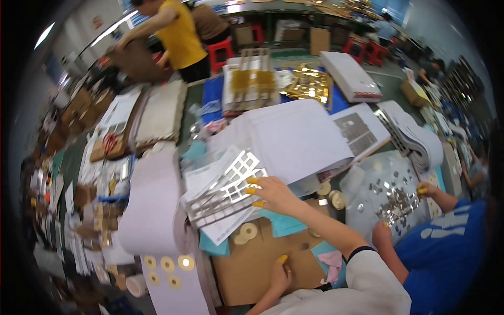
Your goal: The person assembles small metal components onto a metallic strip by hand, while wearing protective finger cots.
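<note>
My right hand (274,193), with yellow covers on its fingertips, reaches across to a shiny metal sheet (231,190) cut with rows of square openings. Its fingers are spread at the right edge of that sheet, which lies tilted over papers and more such sheets. Low in the middle, my left hand (280,276) is curled above a brown cardboard sheet (247,278); whether anything is inside its fingers is hidden. A small dark metal piece (305,245) lies to the right of it. Cream rings (249,230) sit on the cardboard's far edge, beside blue-green paper (284,224).
At my right, a co-worker's blue sleeve (446,231) and hands are close to small metal pieces (399,205) on clear plastic. White paper stacks (299,134) stand beyond; a curled one (152,210) is at left. A pink cloth (332,264) lies near my right arm.
</note>
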`<state>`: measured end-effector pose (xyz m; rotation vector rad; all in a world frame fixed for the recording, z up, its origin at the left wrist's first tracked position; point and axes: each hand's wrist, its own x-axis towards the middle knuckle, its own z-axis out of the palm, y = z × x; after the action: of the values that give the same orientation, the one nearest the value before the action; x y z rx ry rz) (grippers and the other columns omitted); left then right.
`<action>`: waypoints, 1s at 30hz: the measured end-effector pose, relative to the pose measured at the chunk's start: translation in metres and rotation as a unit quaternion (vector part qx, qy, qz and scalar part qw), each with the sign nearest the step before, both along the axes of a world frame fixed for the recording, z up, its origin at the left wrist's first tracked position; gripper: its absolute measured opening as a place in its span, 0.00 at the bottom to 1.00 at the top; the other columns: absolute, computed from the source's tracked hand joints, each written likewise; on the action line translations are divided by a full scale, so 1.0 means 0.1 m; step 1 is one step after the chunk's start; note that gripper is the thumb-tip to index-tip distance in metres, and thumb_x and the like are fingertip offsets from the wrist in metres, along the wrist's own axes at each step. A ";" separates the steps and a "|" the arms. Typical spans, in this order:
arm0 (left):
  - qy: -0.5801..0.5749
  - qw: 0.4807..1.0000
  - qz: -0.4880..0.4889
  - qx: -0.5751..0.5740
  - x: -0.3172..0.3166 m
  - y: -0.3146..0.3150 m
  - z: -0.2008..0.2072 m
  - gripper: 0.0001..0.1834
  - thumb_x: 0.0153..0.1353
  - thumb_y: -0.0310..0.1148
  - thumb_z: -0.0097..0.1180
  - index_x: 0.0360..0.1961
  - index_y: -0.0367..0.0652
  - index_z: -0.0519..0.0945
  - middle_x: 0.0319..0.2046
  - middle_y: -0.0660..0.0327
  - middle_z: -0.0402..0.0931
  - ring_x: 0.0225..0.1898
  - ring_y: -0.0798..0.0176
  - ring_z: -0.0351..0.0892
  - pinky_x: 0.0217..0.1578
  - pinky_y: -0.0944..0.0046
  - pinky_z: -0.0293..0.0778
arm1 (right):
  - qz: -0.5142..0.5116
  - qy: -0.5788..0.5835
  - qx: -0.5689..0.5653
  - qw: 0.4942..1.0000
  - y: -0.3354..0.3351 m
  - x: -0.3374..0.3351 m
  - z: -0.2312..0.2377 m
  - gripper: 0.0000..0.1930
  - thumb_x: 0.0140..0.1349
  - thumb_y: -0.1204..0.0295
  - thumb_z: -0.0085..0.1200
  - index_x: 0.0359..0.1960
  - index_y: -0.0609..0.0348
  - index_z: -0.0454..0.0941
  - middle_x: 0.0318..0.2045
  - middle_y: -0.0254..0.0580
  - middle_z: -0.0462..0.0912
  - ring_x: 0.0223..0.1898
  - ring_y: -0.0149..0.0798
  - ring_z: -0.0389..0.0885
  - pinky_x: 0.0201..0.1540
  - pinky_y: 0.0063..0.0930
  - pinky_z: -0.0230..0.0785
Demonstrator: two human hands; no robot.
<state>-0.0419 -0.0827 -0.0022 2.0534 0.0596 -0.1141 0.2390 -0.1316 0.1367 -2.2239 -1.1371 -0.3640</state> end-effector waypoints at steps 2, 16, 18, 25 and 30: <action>-0.014 1.000 -0.005 -0.016 -0.05 0.05 -0.06 0.23 0.55 0.19 0.49 0.53 0.33 0.65 0.49 0.46 0.67 0.51 0.47 0.71 0.52 0.56 0.68 | -0.081 -0.007 0.046 0.996 -0.31 0.08 0.14 0.14 0.52 0.69 0.61 0.42 0.51 0.79 0.43 0.38 0.80 0.47 0.42 0.76 0.50 0.35 0.67; -0.149 0.984 0.089 -0.028 0.78 0.14 0.39 0.28 0.55 0.17 0.46 0.58 0.32 0.55 0.52 0.48 0.62 0.51 0.54 0.70 0.55 0.57 0.64 | -0.636 0.204 -0.014 0.744 -4.20 1.95 -1.05 0.34 0.52 0.58 0.62 0.57 0.64 0.66 0.54 0.54 0.71 0.56 0.52 0.70 0.57 0.37 0.64; -0.123 0.985 0.116 -0.024 0.74 0.16 0.32 0.29 0.56 0.17 0.44 0.60 0.33 0.54 0.52 0.49 0.64 0.50 0.55 0.70 0.54 0.58 0.65 | -0.658 0.227 -0.047 0.717 -4.36 1.98 -1.08 0.35 0.51 0.56 0.62 0.57 0.63 0.66 0.55 0.54 0.71 0.56 0.51 0.70 0.57 0.39 0.64; -0.053 0.991 0.125 0.000 0.64 0.14 0.36 0.29 0.60 0.24 0.46 0.62 0.40 0.52 0.59 0.53 0.56 0.60 0.54 0.62 0.59 0.55 0.61 | -0.632 0.405 -0.160 0.642 -4.42 2.03 -0.78 0.34 0.44 0.58 0.67 0.53 0.60 0.71 0.56 0.53 0.70 0.58 0.50 0.68 0.60 0.45 0.59; -0.071 0.989 0.125 -0.024 0.67 0.11 0.42 0.28 0.60 0.22 0.47 0.60 0.40 0.53 0.57 0.53 0.59 0.56 0.56 0.66 0.53 0.58 0.67 | -0.690 0.329 -0.142 0.629 -4.38 2.01 -0.96 0.29 0.45 0.64 0.67 0.50 0.62 0.73 0.55 0.57 0.69 0.56 0.55 0.70 0.58 0.44 0.63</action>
<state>0.0252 -0.0720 0.0395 1.9829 0.2219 0.1842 0.4399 -0.5693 0.0404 -2.6678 1.1388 0.1208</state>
